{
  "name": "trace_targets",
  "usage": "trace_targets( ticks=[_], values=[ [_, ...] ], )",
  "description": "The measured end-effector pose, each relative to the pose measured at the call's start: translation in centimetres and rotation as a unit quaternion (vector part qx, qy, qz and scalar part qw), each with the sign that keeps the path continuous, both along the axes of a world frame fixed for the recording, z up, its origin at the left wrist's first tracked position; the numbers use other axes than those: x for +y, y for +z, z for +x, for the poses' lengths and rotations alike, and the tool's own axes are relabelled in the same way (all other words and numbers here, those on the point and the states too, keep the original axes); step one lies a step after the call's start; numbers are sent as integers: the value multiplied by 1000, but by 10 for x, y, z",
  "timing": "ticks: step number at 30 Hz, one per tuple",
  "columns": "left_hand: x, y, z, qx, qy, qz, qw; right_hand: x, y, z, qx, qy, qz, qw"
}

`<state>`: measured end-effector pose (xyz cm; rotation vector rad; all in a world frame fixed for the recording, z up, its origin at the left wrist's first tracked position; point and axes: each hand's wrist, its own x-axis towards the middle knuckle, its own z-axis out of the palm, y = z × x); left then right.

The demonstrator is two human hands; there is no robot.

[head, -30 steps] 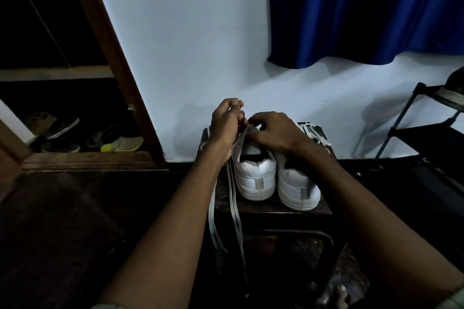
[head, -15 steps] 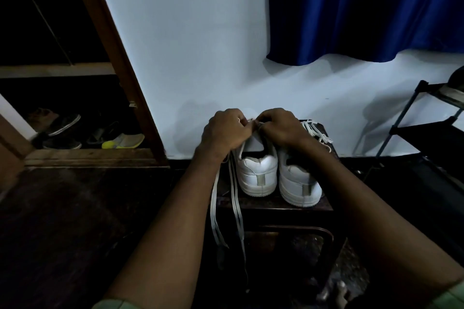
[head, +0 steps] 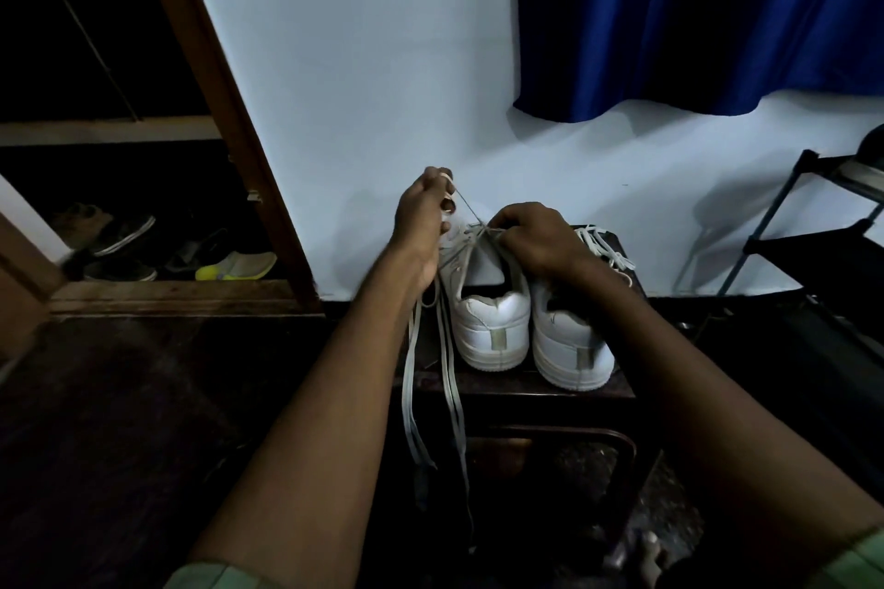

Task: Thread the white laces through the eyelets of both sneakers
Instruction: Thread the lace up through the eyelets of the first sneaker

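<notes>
Both sneakers (head: 492, 325) point away toward the wall, heels nearest. The left hand (head: 423, 210) pinches a taut lace (head: 466, 208); the right hand (head: 535, 237) grips the left sneaker's eyelets.

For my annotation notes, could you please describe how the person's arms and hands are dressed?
Both forearms are bare. Pale green sleeve edges show at the bottom: one on the left arm, one on the right. The left hand and right hand show no gloves.

Two sneakers (head: 531, 325) sit side by side on a stool (head: 526, 390) before the wall (head: 382, 86).
</notes>
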<state>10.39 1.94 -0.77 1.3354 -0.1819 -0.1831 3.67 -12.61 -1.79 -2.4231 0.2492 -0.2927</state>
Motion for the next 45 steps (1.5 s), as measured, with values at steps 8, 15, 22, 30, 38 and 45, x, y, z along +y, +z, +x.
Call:
trace_targets(
  ticks=[8,15,22,30,38,45],
  values=[
    [9,-6,8,-169,112,249,947,2,-2,1,6,-13,-9,1000],
    [19,-27,16,-266,47,547,792,5,-3,-1,-18,4,-8,1000],
    [10,6,12,13,72,-63,995,6,-3,-2,-25,17,-15,999],
    [19,-25,14,38,95,409,907,17,-9,-2,-14,28,-140,990],
    [19,-16,-1,-196,-173,347,901,17,-8,-1,-16,47,-191,980],
    [13,-31,-6,-249,-77,402,878,15,-5,-1,-10,63,-159,985]
  ],
)
